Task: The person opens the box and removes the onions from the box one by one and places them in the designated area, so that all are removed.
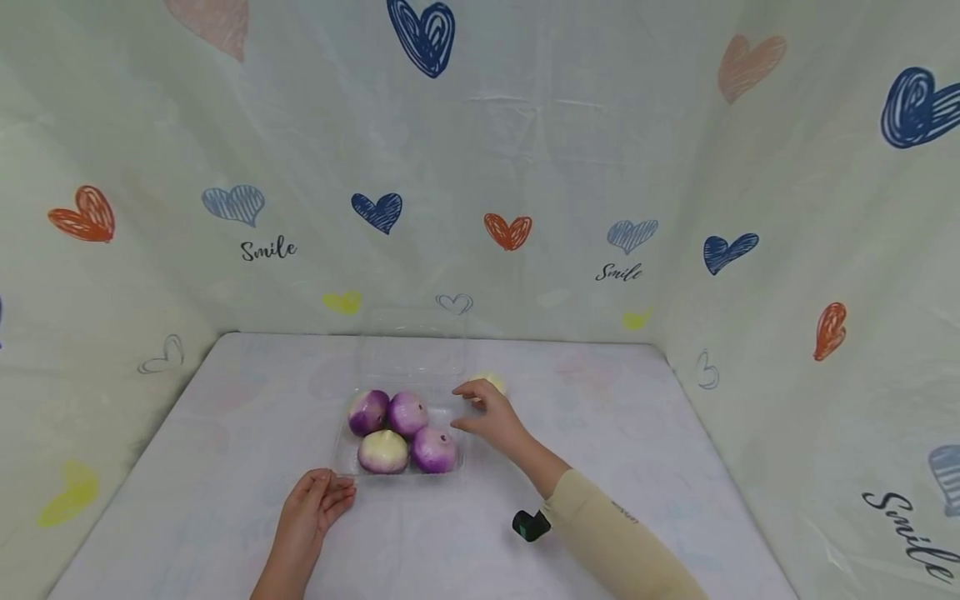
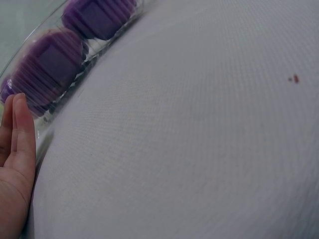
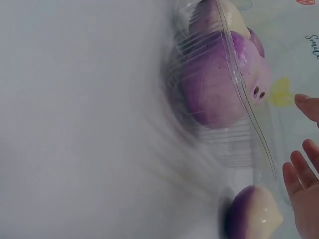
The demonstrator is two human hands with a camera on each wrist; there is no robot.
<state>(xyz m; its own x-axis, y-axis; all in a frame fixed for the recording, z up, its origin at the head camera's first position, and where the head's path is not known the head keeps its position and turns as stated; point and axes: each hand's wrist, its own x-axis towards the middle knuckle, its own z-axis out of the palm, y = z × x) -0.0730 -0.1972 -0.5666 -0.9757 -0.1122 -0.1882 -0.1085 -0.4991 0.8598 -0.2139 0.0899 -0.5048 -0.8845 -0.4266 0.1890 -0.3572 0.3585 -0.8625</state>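
Pale heart-printed sheeting (image 1: 540,150) backs a white table (image 1: 600,408).

Count five onions (image 1: 408,414) in head view: four in one clear container (image 1: 441,407), one just outside it; make out at least four onions in right wrist view, at least two in left. Add one raised lid (image 1: 412,354), one table (image 1: 600,417), two hands (image 1: 491,417), one visible pale sleeve (image 1: 622,533), one black object (image 1: 529,526) beside it. On backdrop (image 1: 555,158), read three "Smile" prints (image 1: 268,249); tally hearts, faint or barely visible ones excluded: four navy hearts (image 1: 377,213), three each of red hearts (image 1: 507,233), light blue hearts (image 1: 233,204), yellow hearts (image 1: 342,302), outline hearts (image 1: 454,303); two pink hearts (image 1: 750,65)
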